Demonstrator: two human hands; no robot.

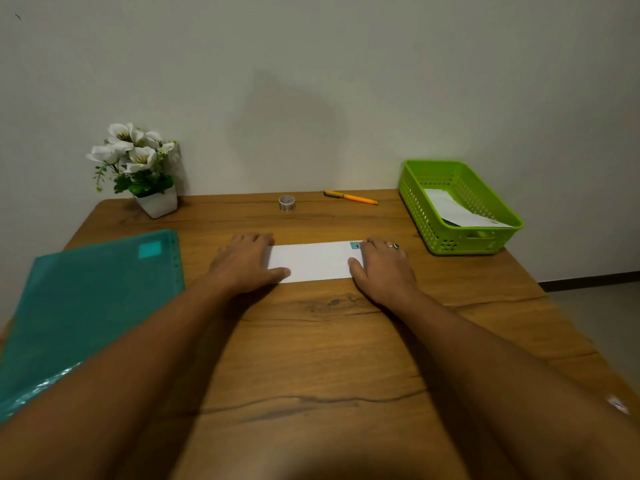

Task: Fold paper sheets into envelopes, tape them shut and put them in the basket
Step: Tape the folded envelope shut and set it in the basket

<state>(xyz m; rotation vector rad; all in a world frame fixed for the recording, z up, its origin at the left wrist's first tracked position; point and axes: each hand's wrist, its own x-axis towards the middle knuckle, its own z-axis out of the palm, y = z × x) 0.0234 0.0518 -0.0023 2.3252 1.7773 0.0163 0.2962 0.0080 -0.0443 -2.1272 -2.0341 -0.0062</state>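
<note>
A white sheet folded into a long strip lies flat in the middle of the wooden table, with a small blue mark at its far right corner. My left hand presses its left end with flat fingers. My right hand, wearing a ring, presses the right end the same way. A small roll of clear tape stands behind the strip near the wall. The green basket sits at the right rear and holds a folded white envelope.
A teal plastic folder covers the table's left side. A white pot of white flowers stands at the left rear corner. An orange pen lies by the wall between the tape and the basket.
</note>
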